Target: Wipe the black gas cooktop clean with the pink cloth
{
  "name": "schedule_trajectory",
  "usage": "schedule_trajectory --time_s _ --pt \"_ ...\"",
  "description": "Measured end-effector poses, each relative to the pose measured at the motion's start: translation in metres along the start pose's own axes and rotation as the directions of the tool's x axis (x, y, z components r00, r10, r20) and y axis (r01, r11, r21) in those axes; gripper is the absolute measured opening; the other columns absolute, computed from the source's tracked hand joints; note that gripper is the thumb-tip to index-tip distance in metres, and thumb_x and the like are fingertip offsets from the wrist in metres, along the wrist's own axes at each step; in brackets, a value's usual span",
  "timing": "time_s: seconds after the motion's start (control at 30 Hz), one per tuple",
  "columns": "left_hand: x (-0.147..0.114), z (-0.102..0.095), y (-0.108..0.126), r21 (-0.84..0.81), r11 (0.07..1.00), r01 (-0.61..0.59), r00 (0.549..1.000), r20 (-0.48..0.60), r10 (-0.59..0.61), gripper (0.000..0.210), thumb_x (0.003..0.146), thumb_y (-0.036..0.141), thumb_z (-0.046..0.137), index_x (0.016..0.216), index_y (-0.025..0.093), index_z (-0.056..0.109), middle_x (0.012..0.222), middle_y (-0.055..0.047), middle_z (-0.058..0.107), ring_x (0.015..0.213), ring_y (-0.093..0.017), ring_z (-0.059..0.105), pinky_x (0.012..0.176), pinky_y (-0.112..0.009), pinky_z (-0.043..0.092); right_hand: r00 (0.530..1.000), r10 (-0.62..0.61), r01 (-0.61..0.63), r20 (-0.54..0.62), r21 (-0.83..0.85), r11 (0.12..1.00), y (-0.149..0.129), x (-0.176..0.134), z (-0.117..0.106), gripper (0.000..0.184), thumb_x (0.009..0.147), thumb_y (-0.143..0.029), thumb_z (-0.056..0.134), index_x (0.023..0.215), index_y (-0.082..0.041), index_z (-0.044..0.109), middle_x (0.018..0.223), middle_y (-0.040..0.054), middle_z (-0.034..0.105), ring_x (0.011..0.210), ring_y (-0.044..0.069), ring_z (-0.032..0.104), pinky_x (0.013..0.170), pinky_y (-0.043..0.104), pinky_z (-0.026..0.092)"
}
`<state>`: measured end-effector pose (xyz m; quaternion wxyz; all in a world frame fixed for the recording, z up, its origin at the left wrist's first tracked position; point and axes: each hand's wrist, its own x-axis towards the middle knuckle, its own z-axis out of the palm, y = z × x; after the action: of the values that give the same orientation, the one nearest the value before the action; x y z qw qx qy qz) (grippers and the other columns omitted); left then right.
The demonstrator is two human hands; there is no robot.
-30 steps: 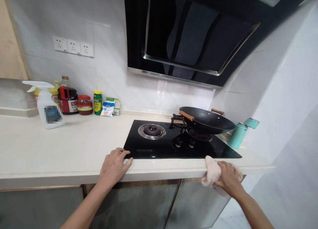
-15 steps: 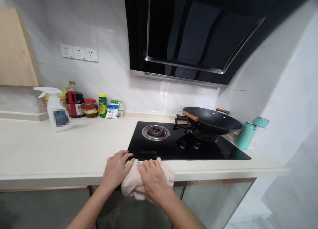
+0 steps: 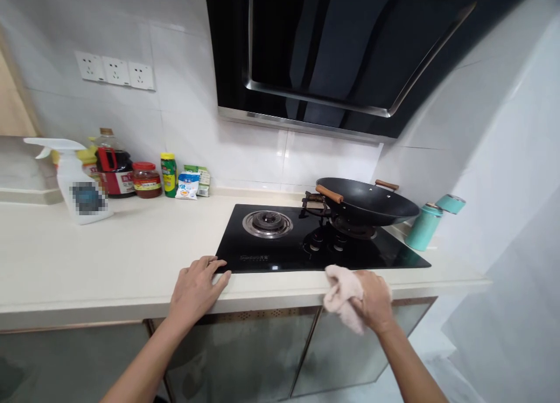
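Observation:
My left hand rests on the counter's front edge with its fingers apart, the fingertips at the near left corner of the black gas stove. It holds nothing. My right hand is closed on a pale pink cloth, pressing it against the front edge of the counter, just in front of the stove. Part of the cloth hangs down over the edge. A black wok with wooden handles sits on the right burner, while the left burner is bare.
At the left stand a white spray bottle, a dark sauce bottle, a red-lidded jar, a green shaker and small packets. A teal flask leans right of the stove. The black range hood hangs above.
My right hand has moved right along the counter edge with the cloth, away from my left hand. My left hand stays at the stove's corner. The view has shifted slightly.

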<state>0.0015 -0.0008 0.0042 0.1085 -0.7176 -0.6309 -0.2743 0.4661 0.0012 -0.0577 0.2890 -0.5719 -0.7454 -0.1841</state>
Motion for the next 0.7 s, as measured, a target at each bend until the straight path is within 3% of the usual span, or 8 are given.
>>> schedule_trajectory --time_s 0.13,0.23,0.33,0.43,0.53,0.6,0.7 --pt "0.0 0.003 0.0 0.023 1.0 -0.014 1.0 -0.018 0.014 0.038 0.094 0.045 0.044 0.112 0.025 0.071 0.122 -0.007 0.067 0.111 -0.028 0.061 0.089 -0.042 0.045 0.935 0.355 -0.355 -0.018 -0.05 0.934 0.071 -0.007 -0.015 0.073 0.09 -0.076 0.021 0.091 -0.018 0.066 0.086 0.0131 0.064 0.084 0.029 0.055 0.077 0.041 0.037" --pt "0.001 0.006 0.0 0.046 0.999 -0.017 0.999 -0.031 0.018 0.038 0.094 0.045 0.045 0.113 0.024 0.07 0.122 -0.007 0.066 0.11 -0.028 0.061 0.087 -0.042 0.045 0.883 0.469 -0.469 -0.025 0.004 0.883 0.095 0.01 -0.034 0.069 0.095 -0.069 0.02 0.097 -0.017 0.065 0.09 0.0131 0.065 0.085 0.028 0.058 0.076 0.039 0.04" --pt "0.001 0.009 0.0 0.057 0.998 -0.017 0.999 -0.042 0.019 0.037 0.094 0.044 0.045 0.113 0.024 0.07 0.121 -0.007 0.066 0.109 -0.028 0.062 0.086 -0.042 0.045 0.83 0.55 -0.555 -0.089 -0.051 0.83 0.095 0.043 -0.048 0.068 0.096 -0.066 0.021 0.108 -0.016 0.066 0.102 0.0173 0.065 0.096 0.033 0.059 0.08 0.043 0.042" --pt "0.0 0.009 0.0 0.068 0.998 -0.016 0.998 -0.054 0.02 0.036 0.094 0.042 0.046 0.113 0.024 0.071 0.12 -0.007 0.067 0.109 -0.028 0.062 0.086 -0.041 0.045 0.729 0.661 -0.684 -0.177 -0.149 0.714 0.082 0.079 -0.044 0.07 0.094 -0.064 0.027 0.133 -0.015 0.056 0.128 0.0238 0.056 0.117 0.041 0.051 0.091 0.053 0.04" --pt "-0.001 0.008 0.001 0.071 0.997 -0.016 0.998 -0.063 0.02 0.036 0.095 0.042 0.046 0.113 0.024 0.071 0.12 -0.008 0.067 0.11 -0.028 0.062 0.086 -0.041 0.045 0.733 0.68 -0.665 -0.008 -0.22 0.714 0.067 0.099 -0.023 0.07 0.095 -0.058 0.027 0.152 -0.019 0.038 0.146 0.0217 0.044 0.131 0.041 0.043 0.102 0.06 0.033" --pt "-0.001 0.007 0.001 0.07 0.997 -0.02 0.997 -0.068 0.025 0.035 0.095 0.041 0.046 0.113 0.024 0.071 0.12 -0.008 0.067 0.109 -0.028 0.062 0.086 -0.041 0.045 0.744 0.65 -0.61 0.154 -0.242 0.755 0.06 0.102 -0.009 0.065 0.095 -0.056 0.026 0.149 -0.024 0.043 0.148 0.0162 0.045 0.133 0.038 0.042 0.106 0.061 0.029" --pt "-0.001 0.007 0.002 0.072 0.997 -0.02 0.997 -0.068 0.025 0.035 0.095 0.041 0.047 0.112 0.023 0.072 0.12 -0.008 0.067 0.109 -0.028 0.062 0.087 -0.041 0.045 0.74 0.63 -0.574 0.236 -0.265 0.775 0.053 0.098 0.0 0.06 0.096 -0.052 0.024 0.145 -0.028 0.049 0.151 0.0105 0.045 0.136 0.036 0.04 0.109 0.06 0.026"
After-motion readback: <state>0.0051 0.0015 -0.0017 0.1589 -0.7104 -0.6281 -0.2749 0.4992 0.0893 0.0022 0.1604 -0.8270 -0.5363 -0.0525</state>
